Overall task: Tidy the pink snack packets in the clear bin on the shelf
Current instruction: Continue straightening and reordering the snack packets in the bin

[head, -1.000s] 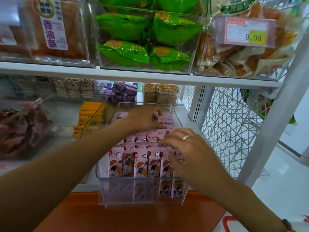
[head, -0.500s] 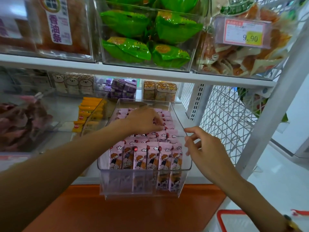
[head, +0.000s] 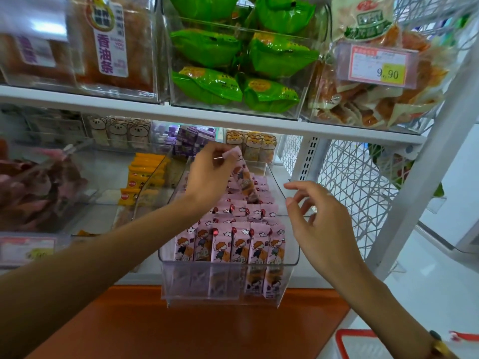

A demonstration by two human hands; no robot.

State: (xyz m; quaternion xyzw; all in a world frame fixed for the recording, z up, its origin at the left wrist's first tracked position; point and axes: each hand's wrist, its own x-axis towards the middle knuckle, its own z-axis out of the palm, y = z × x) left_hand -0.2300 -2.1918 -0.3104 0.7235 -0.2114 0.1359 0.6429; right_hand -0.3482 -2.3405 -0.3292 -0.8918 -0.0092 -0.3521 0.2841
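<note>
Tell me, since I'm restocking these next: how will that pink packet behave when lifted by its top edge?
Probably light: the left hand pinches the lifted packet by its top edge alone. Likely a bit floppy, since it hangs slanted over the clear bin. Its glossy wrapper may be slippery.

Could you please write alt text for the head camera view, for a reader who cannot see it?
The left hand pinches one pink snack packet lifted above rows of upright pink packets in a clear bin on a shop shelf. The right hand hovers open beside the bin's right wall.
</note>
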